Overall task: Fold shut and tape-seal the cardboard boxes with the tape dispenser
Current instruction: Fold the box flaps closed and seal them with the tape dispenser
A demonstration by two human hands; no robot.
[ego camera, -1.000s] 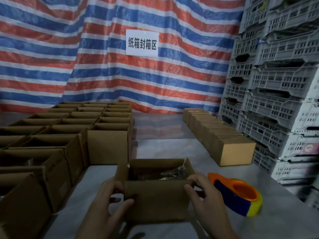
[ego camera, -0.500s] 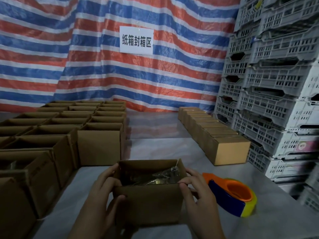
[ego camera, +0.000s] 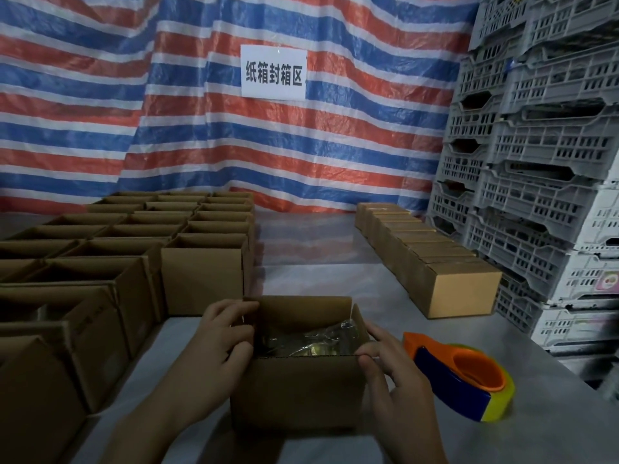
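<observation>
1. A brown cardboard box (ego camera: pixel 294 390) sits on the gray table (ego camera: pixel 318 283), right in front of the person, between the two hands.
2. The top of the box is open. The back flap stands up. The front wall is plain and smooth.
3. Inside the box lies a shiny clear bag (ego camera: pixel 311 339). It is too dark to tell what is in the bag.
4. The left hand (ego camera: pixel 217 346) grips the left side of the box, with its fingers curled over the left flap.
5. The right hand (ego camera: pixel 392 373) pinches the right top edge of the box with thumb and fingers.
6. The tape dispenser (ego camera: pixel 462 376) lies on the table just beside the right hand, not touching it. It is orange, blue and yellow.
7. Many open boxes (ego camera: pixel 201 276) stand in rows on the left side of the table.
8. A row of shut boxes (ego camera: pixel 462 286) stands on the right, next to a stack of gray crates (ego camera: pixel 536 162).
9. A red, white and blue striped sheet (ego camera: pixel 201 128) hangs behind, with a white sign (ego camera: pixel 273 71) on it.
</observation>
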